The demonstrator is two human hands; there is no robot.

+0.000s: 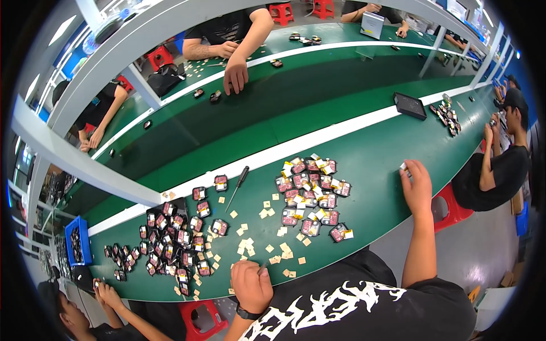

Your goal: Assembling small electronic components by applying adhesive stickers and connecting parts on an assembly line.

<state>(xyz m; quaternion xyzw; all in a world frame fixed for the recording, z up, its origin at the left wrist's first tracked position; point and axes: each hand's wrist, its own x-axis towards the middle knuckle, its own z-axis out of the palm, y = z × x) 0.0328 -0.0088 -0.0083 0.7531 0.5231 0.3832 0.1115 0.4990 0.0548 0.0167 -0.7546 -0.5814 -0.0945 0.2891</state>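
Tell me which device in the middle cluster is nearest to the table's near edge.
The lower-right corner device; every other one there lies farther from that edge.

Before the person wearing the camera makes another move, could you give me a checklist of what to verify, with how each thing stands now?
1. Left hand holding something: ok, a small dark object shows at its fingertips.
2. Right hand holding something: ok, a small pale object is at its fingertips; its kind, cannot tell.
3. Screwdriver lying on the green bench, in neither hand: ok.
4. Pale squares gathered in one stack: not ok, they are scattered.
5. Tabbed black units apart from the left pile: ok, a gap separates them.
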